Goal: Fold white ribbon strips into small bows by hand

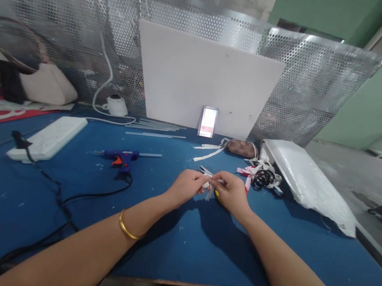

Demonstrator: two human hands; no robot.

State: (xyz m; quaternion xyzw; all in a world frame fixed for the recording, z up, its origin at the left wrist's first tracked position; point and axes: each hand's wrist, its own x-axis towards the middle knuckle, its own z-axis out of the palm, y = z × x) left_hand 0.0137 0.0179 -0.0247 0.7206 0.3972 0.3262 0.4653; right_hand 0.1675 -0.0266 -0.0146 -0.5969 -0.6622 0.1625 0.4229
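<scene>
Both hands meet above the middle of the blue table, fingers pinched together. Between them is a small white ribbon piece [209,195], its loose ends hanging down. My left hand [187,187] grips it from the left, and my right hand [233,193] pinches it from the right. Fingers cover most of the piece, so its full shape is hidden. Partly under the hands lies what looks like a pair of scissors [205,170], with grey blades and a bit of yellow handle. A blue glue gun [122,158] with an orange trigger lies left of my hands.
A white power strip [54,138] and black cords lie at left. Glue sticks [155,134], white strips [209,155], a checkered pouch [242,148] and black bands [265,179] lie farther back. A lit phone [208,121] leans on a white board [206,76]. A plastic-wrapped package [309,183] is right.
</scene>
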